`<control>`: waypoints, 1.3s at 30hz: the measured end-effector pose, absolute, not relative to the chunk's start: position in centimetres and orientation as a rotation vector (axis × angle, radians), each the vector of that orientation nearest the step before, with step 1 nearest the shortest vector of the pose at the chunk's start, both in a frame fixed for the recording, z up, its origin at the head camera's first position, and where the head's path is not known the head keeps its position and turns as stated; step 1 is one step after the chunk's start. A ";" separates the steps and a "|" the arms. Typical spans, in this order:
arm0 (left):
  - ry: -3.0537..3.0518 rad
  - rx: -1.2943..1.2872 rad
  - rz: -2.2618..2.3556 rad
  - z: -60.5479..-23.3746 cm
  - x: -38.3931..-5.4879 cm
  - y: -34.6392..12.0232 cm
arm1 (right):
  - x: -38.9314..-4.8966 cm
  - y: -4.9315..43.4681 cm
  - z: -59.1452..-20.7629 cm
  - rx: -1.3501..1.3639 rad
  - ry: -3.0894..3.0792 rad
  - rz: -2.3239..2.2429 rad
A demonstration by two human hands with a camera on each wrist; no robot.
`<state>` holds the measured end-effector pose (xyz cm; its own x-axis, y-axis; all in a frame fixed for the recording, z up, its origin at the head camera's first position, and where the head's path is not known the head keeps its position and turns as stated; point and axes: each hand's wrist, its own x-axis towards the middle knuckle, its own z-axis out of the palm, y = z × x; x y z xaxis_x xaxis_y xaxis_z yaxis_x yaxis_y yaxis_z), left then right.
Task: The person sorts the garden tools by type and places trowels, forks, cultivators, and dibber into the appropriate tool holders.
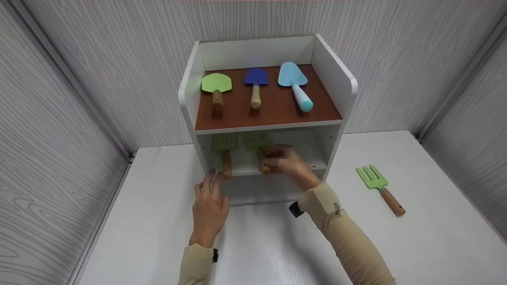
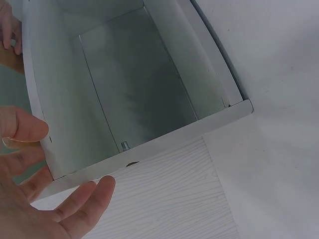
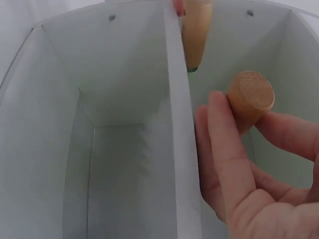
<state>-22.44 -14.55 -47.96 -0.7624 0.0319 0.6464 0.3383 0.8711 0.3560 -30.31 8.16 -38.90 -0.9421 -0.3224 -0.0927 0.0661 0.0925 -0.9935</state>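
My right hand pinches the wooden handle of a green hand fork on the middle shelf of a white shelf unit. The fork's head lies deeper inside, in shade. To its left another green hand fork lies with its wooden handle reaching over the shelf's front edge. My left hand rests at the unit's left front edge, fingers extended. In the left wrist view its thumb and fingers lie along the board edges.
On the brown top shelf lie a green trowel, a blue trowel and a light blue scoop. A third green hand fork lies on the white table to the right. Below the middle shelf is a lower compartment.
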 end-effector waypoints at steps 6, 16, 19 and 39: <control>-2.373 -0.269 -0.610 -48.1 -22.5 -14.5 | -29.9 7.4 -38.9 -0.275 2.233 -1.880; -2.379 -0.273 -0.617 -47.9 -22.4 -14.5 | -29.5 8.1 -39.2 -0.265 2.304 -1.874; -2.369 -0.279 -0.617 -47.9 -22.4 -14.5 | -29.4 8.9 -39.2 -0.254 2.253 -1.904; -2.371 -0.279 -0.606 -48.1 -22.4 -14.6 | -28.1 15.4 -40.7 -0.241 1.931 -2.001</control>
<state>-22.42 -14.57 -48.09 -0.7560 0.0395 0.6534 0.3482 0.8695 0.3503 -28.05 15.44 -40.75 -0.9249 -0.3618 -0.1171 0.1298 -0.0111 -0.9915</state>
